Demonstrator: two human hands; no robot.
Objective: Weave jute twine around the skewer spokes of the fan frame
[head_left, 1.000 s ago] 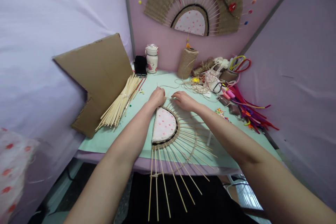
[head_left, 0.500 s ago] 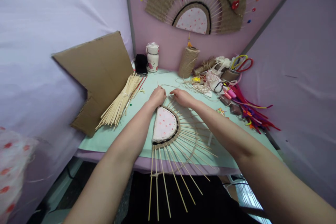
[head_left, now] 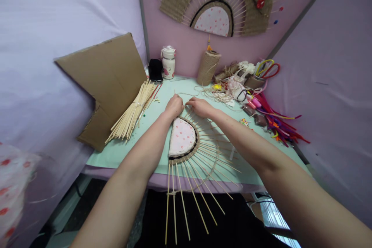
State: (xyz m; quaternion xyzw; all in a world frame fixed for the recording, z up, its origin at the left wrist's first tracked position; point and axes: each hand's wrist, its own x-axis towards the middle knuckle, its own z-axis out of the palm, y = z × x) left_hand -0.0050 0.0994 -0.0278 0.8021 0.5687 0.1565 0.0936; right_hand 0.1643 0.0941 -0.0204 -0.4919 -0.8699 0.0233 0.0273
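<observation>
A half-round piece [head_left: 182, 137] with pink-spotted white cloth and a dark braided rim lies on the pale green table, thin sticks fanning out to the right and over the front edge. At its far end, my left hand [head_left: 174, 105] is closed around stick ends and twine. My right hand [head_left: 200, 107] is pinched close beside it on the twine, fingertips nearly touching the left. A loose twine [head_left: 216, 157] runs in an arc across the sticks and is knotted around two sticks at the front.
Bundled sticks [head_left: 132, 114] and bent cardboard [head_left: 107, 81] stand left. Behind are a white bottle [head_left: 168, 62] and a twine spool [head_left: 208, 68]. Fuzzy coloured stems [head_left: 279, 122] and a scissors holder [head_left: 254, 81] are at right. A finished woven fan [head_left: 213, 19] hangs on the wall.
My right hand has moved slightly left, closer to my left hand. My left hand has stayed in nearly the same place.
</observation>
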